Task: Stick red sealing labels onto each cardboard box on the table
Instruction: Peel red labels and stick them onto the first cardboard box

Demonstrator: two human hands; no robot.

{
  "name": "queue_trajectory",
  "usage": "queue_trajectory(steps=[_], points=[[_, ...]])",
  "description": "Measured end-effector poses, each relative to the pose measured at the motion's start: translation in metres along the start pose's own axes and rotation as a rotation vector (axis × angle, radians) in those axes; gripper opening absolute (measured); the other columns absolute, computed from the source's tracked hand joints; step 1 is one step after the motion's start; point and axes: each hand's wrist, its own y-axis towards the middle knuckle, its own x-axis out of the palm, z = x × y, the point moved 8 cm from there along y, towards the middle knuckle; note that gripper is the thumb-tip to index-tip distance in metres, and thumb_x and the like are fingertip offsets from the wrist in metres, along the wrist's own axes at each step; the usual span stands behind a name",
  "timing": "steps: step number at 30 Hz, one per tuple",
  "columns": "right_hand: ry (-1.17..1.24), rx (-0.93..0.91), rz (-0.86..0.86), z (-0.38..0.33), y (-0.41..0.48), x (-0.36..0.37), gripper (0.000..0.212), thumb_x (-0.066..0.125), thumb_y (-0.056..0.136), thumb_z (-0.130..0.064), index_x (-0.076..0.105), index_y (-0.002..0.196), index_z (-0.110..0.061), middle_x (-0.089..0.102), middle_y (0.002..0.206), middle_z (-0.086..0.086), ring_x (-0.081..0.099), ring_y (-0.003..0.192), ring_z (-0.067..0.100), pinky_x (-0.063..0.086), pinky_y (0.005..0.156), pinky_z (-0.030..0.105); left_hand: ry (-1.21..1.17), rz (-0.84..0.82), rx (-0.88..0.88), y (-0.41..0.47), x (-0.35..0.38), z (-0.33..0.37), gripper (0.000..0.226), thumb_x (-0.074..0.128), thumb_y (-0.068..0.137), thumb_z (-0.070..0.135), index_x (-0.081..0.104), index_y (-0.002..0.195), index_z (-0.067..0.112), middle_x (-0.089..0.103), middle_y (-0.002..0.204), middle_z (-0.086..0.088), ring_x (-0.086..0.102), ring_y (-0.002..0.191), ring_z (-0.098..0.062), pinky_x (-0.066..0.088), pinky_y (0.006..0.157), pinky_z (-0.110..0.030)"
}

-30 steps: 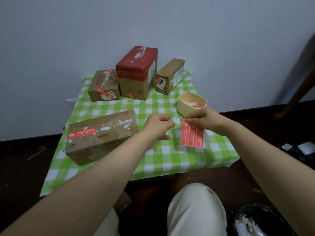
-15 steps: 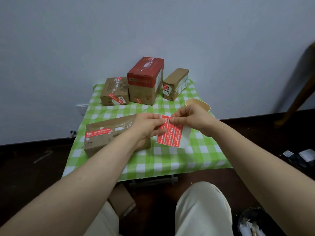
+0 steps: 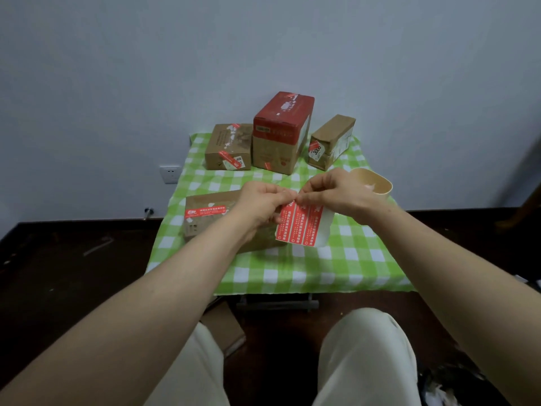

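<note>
Behind right hand (image 3: 339, 194) pinching label sheet (image 3: 298, 227): bowl (image 3: 380, 183), scrap (image 3: 368, 187) inside.

Left hand (image 3: 260, 203): a second ago it hung curled just beside the label sheet (image 3: 298, 225), apart from it; now its fingertips pinch the sheet's top left corner.
Right hand (image 3: 336, 194): held the sheet alone before; now it meets the left hand at the top edge.
Label sheet: shifted left from over the bare worktop (image 3: 336, 259); it now overlaps the right end of the long box (image 3: 210, 212) in view.
Bowl (image 3: 377, 183): wholly visible before, now partly hidden behind the right hand.
</note>
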Motion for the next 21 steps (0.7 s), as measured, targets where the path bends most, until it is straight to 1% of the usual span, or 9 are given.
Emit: queue_trajectory(steps=[2,5,9,13,15,18,20,21], points=[[-0.006,-0.006,0.059,-0.005,0.002,0.002,0.013,0.07,0.082,-0.016,0.074,0.083,-0.004,0.069,0.073,0.004,0.059,0.066,0.01,0.046,0.062,0.02,0.016,0.018,0.017,0.0,-0.004,0.0,0.016,0.063,0.088,0.014,0.067,0.086,-0.001,0.062,0.064,-0.007,0.045,0.037,-0.006,0.037,0.036,-0.015],[0.004,-0.012,0.133,-0.008,0.004,0.003,0.01,0.07,0.081,-0.015,0.075,0.083,-0.007,0.068,0.071,0.001,0.058,0.064,0.009,0.046,0.062,0.022,-0.007,0.049,0.029,0.001,-0.007,0.001,0.018,0.061,0.09,0.013,0.065,0.09,-0.004,0.058,0.061,-0.008,0.039,0.031,-0.003,0.035,0.037,-0.015],[0.041,-0.007,0.179,-0.007,0.004,0.004,0.008,0.071,0.081,-0.016,0.075,0.081,-0.01,0.067,0.069,-0.001,0.058,0.063,0.009,0.048,0.063,0.026,-0.029,0.053,0.034,0.001,-0.008,0.003,0.014,0.059,0.092,0.012,0.063,0.084,0.002,0.056,0.062,-0.007,0.043,0.029,0.001,0.036,0.037,-0.013],[0.094,-0.012,0.221,-0.008,0.004,0.004,0.007,0.07,0.082,-0.013,0.074,0.08,-0.009,0.067,0.067,0.0,0.059,0.062,0.009,0.05,0.066,0.028,-0.066,0.039,0.012,0.002,-0.007,0.002,0.017,0.056,0.093,0.014,0.061,0.08,0.006,0.054,0.063,-0.006,0.038,0.027,0.0,0.033,0.035,-0.012],[0.105,-0.025,0.22,-0.009,0.005,0.003,0.007,0.069,0.082,-0.012,0.074,0.082,-0.008,0.068,0.069,0.001,0.06,0.063,0.01,0.052,0.068,0.028,-0.114,0.026,-0.009,0.001,-0.008,0.002,0.015,0.056,0.093,0.015,0.061,0.084,0.004,0.055,0.065,-0.007,0.04,0.027,0.0,0.031,0.033,-0.01],[0.1,-0.022,0.155,-0.008,0.006,0.003,0.008,0.07,0.082,-0.013,0.073,0.081,-0.005,0.069,0.072,0.007,0.06,0.063,0.011,0.05,0.064,0.025,-0.132,-0.007,-0.021,0.001,-0.011,0.001,0.018,0.064,0.089,0.017,0.064,0.09,0.0,0.059,0.065,-0.009,0.04,0.029,-0.005,0.029,0.031,-0.012],[0.14,-0.01,0.128,-0.007,0.007,0.0,0.007,0.073,0.079,-0.013,0.073,0.081,-0.006,0.07,0.074,0.008,0.061,0.065,0.012,0.051,0.062,0.022,-0.12,-0.025,-0.029,0.001,-0.013,0.001,0.016,0.069,0.084,0.017,0.067,0.088,0.002,0.062,0.066,-0.009,0.042,0.035,-0.008,0.03,0.033,-0.015],[0.159,-0.006,0.115,-0.006,0.007,-0.001,0.008,0.074,0.078,-0.014,0.074,0.082,-0.007,0.071,0.077,0.007,0.064,0.067,0.013,0.053,0.064,0.022,-0.108,-0.021,-0.036,0.001,-0.014,0.0,0.013,0.071,0.082,0.015,0.068,0.089,0.004,0.065,0.07,-0.009,0.048,0.04,-0.01,0.034,0.034,-0.016]])
